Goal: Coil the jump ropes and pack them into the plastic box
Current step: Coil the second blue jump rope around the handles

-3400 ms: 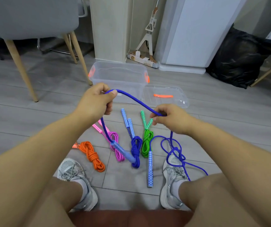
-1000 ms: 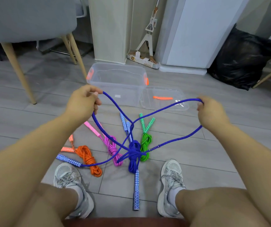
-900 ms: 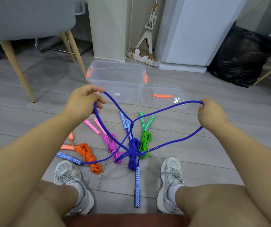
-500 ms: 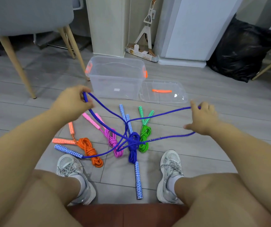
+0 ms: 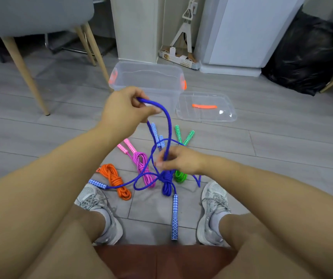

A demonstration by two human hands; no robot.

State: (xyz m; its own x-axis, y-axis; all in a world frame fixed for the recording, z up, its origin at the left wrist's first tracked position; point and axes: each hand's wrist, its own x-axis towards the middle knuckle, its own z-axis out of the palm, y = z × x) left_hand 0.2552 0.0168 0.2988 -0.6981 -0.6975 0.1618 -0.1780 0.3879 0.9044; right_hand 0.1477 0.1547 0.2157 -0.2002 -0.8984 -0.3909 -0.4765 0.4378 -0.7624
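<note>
My left hand [image 5: 125, 109] grips the top of a loose blue jump rope [image 5: 168, 125] in front of the clear plastic box [image 5: 147, 81]. My right hand [image 5: 181, 161] pinches the same rope lower down, where its strands hang. The rope's loops trail to the floor, with one blue handle [image 5: 174, 217] between my shoes and the other [image 5: 98, 183] by my left shoe. Coiled ropes lie on the floor: orange [image 5: 114, 181], pink [image 5: 141, 164], blue [image 5: 166, 182] and green [image 5: 180, 176], the last partly hidden by my right hand.
The box's clear lid [image 5: 205, 107] lies to the right of it. A grey chair with wooden legs [image 5: 23, 63] stands at the left. A black bag [image 5: 304, 55] sits at the far right, a white cabinet [image 5: 248, 31] behind. My shoes [image 5: 214, 210] flank the ropes.
My right hand has let go of the wide loop, swung in from the right and now pinches the rope near the middle. My left hand rose toward the box with its end.
</note>
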